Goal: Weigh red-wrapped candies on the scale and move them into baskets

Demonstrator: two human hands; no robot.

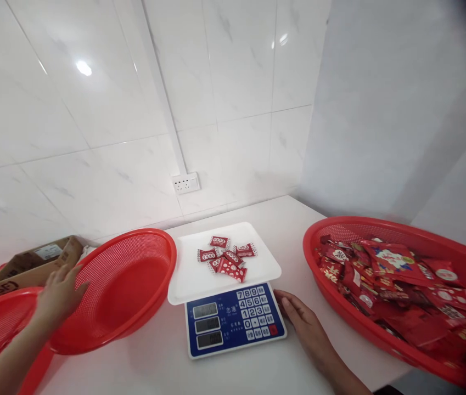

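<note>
Glossy white tiled walls (93,109), apparently marbled

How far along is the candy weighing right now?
Done: a few red candy packets lie on the scale tray. In hand: left hand tilts the empty red basket; right hand rests flat beside the scale. Left: the full basket of packets.

Scale (233,321) centre; packets (226,257) on its tray (191,280). Empty basket (121,288) at 9 o'clock; full basket (397,285) at 3; socket (185,183) at 12; box (35,263) beyond at 9.
</note>
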